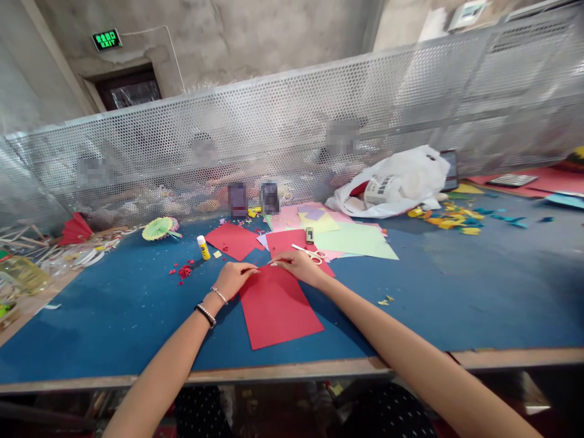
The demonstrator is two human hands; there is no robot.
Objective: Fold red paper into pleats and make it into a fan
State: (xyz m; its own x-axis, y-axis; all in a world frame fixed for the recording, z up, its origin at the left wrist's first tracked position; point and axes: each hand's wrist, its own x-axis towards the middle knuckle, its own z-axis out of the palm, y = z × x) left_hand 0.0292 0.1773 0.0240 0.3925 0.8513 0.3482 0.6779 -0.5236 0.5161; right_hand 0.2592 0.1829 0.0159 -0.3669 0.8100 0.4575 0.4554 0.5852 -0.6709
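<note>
red paper sheet (281, 310) on blue tabletop (128, 322), near front edge. left hand (233, 278) and right hand (298, 266) both pinching sheet's far edge, fingertips close together. yellow glue stick (203, 248) upright beyond left hand; white scissors (311, 255) just beyond right hand.

Surroundings of the work area, as we view them
We locate a perforated metal partition (274, 115) behind the table (456, 286). Near its base, right of centre, we find a white plastic bag (396, 182); to the bag's right, yellow, orange and blue scraps (469, 231). At far left, we note a clear bottle (27, 274) containing yellowish liquid. Above the partition, we identify a lit green exit sign (107, 40) and, below it, a dark doorway (130, 90).
</note>
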